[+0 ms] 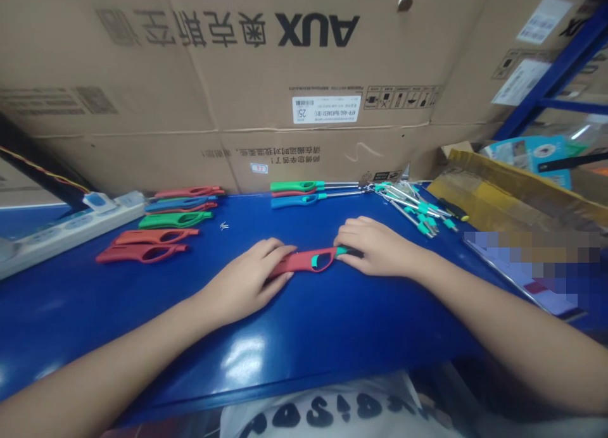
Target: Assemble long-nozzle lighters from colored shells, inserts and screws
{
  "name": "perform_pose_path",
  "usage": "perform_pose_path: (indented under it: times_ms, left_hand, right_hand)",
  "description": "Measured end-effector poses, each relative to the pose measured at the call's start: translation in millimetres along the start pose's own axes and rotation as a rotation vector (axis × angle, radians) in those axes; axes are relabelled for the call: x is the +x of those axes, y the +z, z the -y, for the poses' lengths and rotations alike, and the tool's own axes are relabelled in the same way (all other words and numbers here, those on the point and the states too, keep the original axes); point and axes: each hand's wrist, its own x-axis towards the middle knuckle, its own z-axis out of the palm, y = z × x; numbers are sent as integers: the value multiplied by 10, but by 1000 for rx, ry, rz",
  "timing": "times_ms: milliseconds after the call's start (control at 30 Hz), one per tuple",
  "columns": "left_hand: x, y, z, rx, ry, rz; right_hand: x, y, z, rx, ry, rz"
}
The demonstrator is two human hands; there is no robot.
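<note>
A red gas lighter handle [304,261] with a teal trigger inside its finger loop lies across the middle, just over the blue table. My left hand [254,273] is closed round its rear end, thumb on the near side. At the front end my right hand [375,245] pinches a teal-collared lighter rod [341,251] that meets the handle; the rest of that rod is hidden by the fingers. Behind my hands lie several lighters with rods [297,200] in green, red and blue. Right of them is a pile of loose metal rods with teal parts [415,204].
Several lighter handles [142,253] without rods lie at the left, beside a white power strip [71,229]. Tiny metal pieces [224,226] sit near them. A large cardboard box [190,109] walls the back. At right are a screwdriver [453,210] and a taped carton [513,197].
</note>
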Motion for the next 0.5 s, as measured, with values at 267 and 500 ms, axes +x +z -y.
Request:
perform_pose_path:
  times_ms: [267, 500]
  left_hand:
    - [-8, -37, 0, 24, -41, -35]
    - [-3, -8, -1, -48, -56, -84]
  right_hand:
    - [-21, -116, -156, 74, 124, 16]
    - [-312, -395, -913, -273, 1116, -93]
